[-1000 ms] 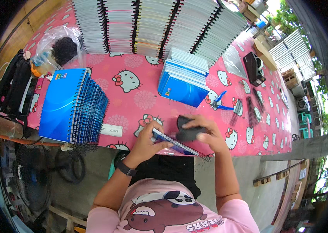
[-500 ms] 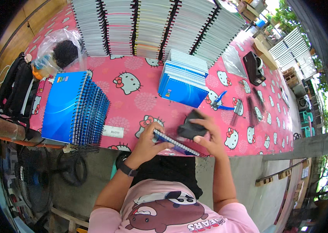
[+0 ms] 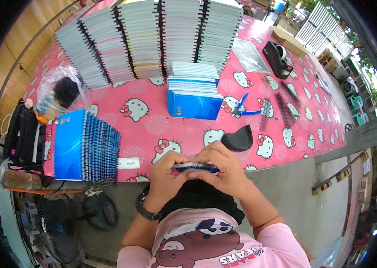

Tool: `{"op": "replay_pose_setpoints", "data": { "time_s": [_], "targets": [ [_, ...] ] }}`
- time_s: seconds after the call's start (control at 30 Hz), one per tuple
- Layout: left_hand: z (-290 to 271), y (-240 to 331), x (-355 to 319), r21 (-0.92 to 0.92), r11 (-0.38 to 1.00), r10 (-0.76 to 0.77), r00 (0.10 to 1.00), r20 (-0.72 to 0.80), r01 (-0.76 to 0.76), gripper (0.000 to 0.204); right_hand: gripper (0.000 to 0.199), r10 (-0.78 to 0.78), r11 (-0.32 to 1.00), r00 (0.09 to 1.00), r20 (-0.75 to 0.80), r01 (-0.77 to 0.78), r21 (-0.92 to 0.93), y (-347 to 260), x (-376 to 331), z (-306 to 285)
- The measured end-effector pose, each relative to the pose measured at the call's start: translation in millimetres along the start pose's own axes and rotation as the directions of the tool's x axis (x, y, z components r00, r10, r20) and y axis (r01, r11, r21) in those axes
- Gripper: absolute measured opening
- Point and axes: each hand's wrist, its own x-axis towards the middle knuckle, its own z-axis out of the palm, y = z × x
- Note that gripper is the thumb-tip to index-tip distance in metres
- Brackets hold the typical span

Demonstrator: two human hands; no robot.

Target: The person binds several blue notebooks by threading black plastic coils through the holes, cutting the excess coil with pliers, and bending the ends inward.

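At the table's near edge, both of my hands grip one blue spiral notebook (image 3: pixel 196 166), held edge-on with its coil side up. My left hand (image 3: pixel 167 172), below a dark wristwatch, closes round its left end. My right hand (image 3: pixel 224 167) pinches the other end, thumb in front and fingers behind. Just beyond the right hand lies a black curved pad (image 3: pixel 239 138), touched by neither hand as far as I can see. A leaning stack of blue spiral notebooks (image 3: pixel 70 147) stands to the left. Farther off sits a pile of blue-covered notebooks (image 3: pixel 196 106).
Tall stacks of bound paper (image 3: pixel 141 44) line the far side. Blue-handled pliers (image 3: pixel 244 109) and loose black coils (image 3: pixel 285 109) lie at right, with a tape dispenser (image 3: pixel 278 60) behind. A plastic bag (image 3: pixel 45 98) and a black bag (image 3: pixel 24 134) are at left.
My right hand has let go of the black pad, now on the table, and has taken hold of the notebook. The notebook has turned more level. The view has shifted.
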Motion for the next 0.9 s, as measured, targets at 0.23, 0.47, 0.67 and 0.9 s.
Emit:
{"op": "replay_pose_setpoints", "data": {
  "time_s": [0.23,0.47,0.67,0.9],
  "targets": [
    [-10,5,-12,0.003,0.996,-0.089,0.993,-0.08,0.09,0.018,0.029,-0.042,0.994,0.999,-0.027,0.044,0.096,5,-5,16],
    [-13,9,-16,-0.048,0.996,-0.076,0.995,-0.066,0.073,0.018,0.029,-0.186,0.976,0.981,-0.049,0.191,0.106,0,1,24],
    [-22,12,-20,0.066,0.997,0.053,0.994,-0.093,-0.047,0.018,0.028,-0.202,0.976,0.978,-0.047,0.205,0.08,1,9,28],
    [-40,11,-31,-0.014,0.984,-0.18,0.978,-0.103,0.18,0.019,0.026,-0.253,0.967,0.956,0.15,0.244,0.074,-11,21,31]
  ]
}}
